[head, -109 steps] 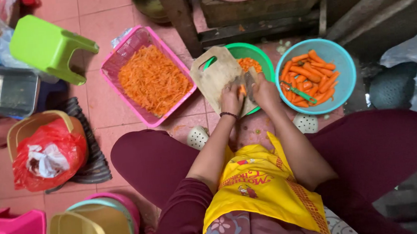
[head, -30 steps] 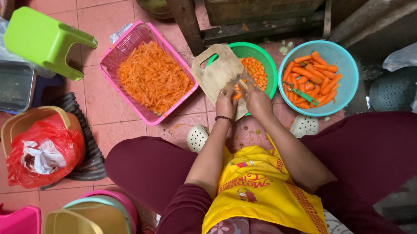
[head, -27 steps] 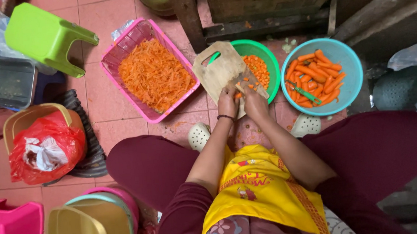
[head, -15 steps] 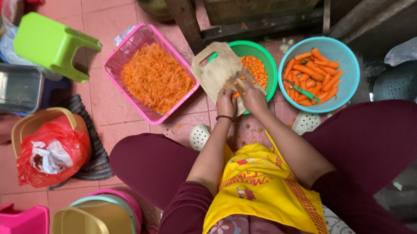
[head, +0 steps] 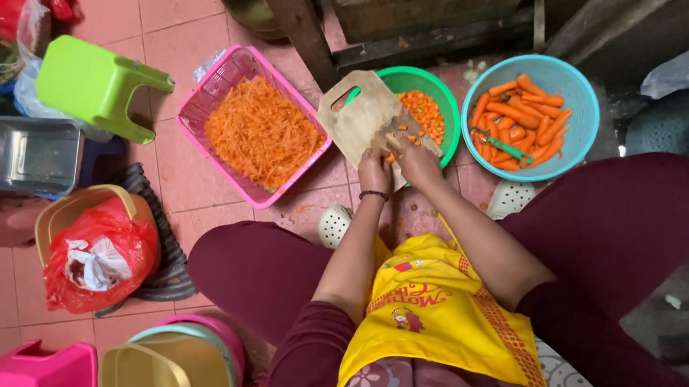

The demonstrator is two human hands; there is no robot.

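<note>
Sitting low, the person rests a wooden cutting board (head: 362, 118) across the green bowl (head: 426, 91) so cut bits drop in. Left hand (head: 374, 170) pinches a carrot piece (head: 391, 156); right hand (head: 419, 162) is closed, maybe around a knife. Whole carrots wait in the blue bowl (head: 576, 88).

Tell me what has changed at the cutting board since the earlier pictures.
Very little. Both hands, left and right, have stayed together over the carrot pieces on the cutting board; whether either grips anything cannot be told. The bowls and pink basket have not moved.
</note>
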